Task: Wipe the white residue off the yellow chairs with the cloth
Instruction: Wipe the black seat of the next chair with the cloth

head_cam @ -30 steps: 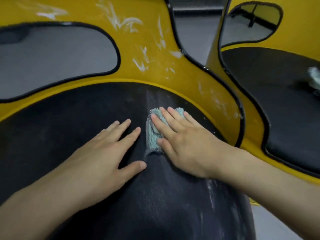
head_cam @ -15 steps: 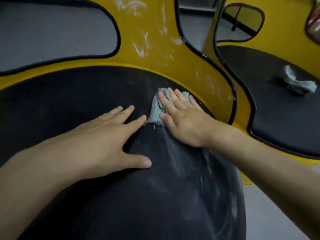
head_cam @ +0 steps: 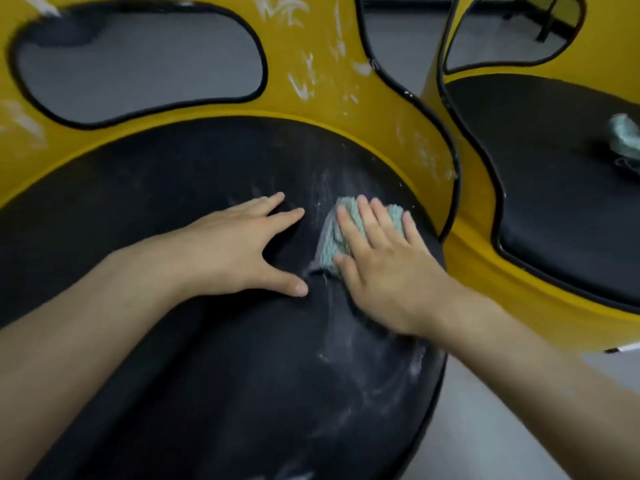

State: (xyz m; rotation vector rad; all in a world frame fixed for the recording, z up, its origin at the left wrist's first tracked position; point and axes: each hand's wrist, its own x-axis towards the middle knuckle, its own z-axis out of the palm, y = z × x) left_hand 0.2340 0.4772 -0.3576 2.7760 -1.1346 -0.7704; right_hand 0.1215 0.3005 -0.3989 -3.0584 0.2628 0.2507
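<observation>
Head view, cloth [head_cam: 329, 245] under flat right grip [head_cam: 384, 275]

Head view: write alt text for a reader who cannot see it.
A right hand presses a teal cloth onto the black seat of a yellow chair, left hand flat beside it. White residue streaks seat and backrest; another cloth lies on a second chair.

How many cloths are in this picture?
2. One cloth lies under the right hand on the near chair. A second cloth lies on the other chair, at the picture's right edge. Others may be out of view.
</observation>
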